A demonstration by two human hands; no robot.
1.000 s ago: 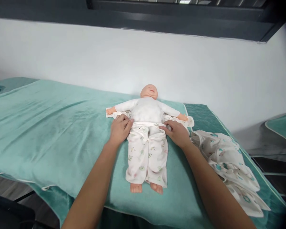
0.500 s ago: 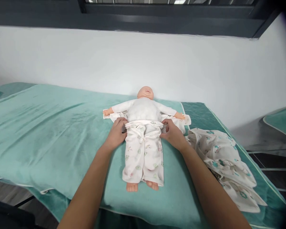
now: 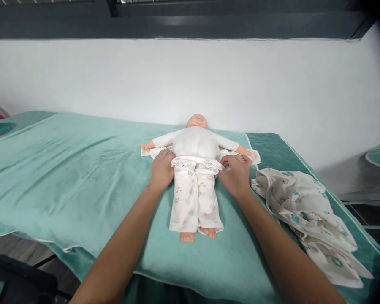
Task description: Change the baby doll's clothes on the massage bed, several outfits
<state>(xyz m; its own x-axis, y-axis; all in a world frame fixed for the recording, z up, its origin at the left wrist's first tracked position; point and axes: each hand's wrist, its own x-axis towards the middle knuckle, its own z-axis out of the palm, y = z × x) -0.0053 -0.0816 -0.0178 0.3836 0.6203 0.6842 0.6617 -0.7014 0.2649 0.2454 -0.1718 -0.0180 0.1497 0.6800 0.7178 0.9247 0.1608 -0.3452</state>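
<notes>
A baby doll (image 3: 194, 141) lies on its back, arms spread, its head toward the wall. White printed trousers (image 3: 186, 198) cover its legs, with the feet showing below the cuffs. Their waistband is bunched at the doll's waist. At the left side of that waistband my left hand (image 3: 162, 169) is closed, its fingertips partly hidden by the hand itself. On the right side my right hand (image 3: 236, 173) pinches the waistband between thumb and fingers. A white printed top (image 3: 255, 157) lies spread beneath the doll's arms.
Green cloth (image 3: 66, 177) covers the bed. A heap of white printed baby clothes (image 3: 307, 215) lies to the right of my right forearm. Behind the doll's head rises a white wall (image 3: 190, 80). A black object (image 3: 22, 278) stands at the lower left.
The trousers' waistband is pulled outward on the right by my right hand, and the trouser cuffs sit slightly higher. The whole view has shifted a little.
</notes>
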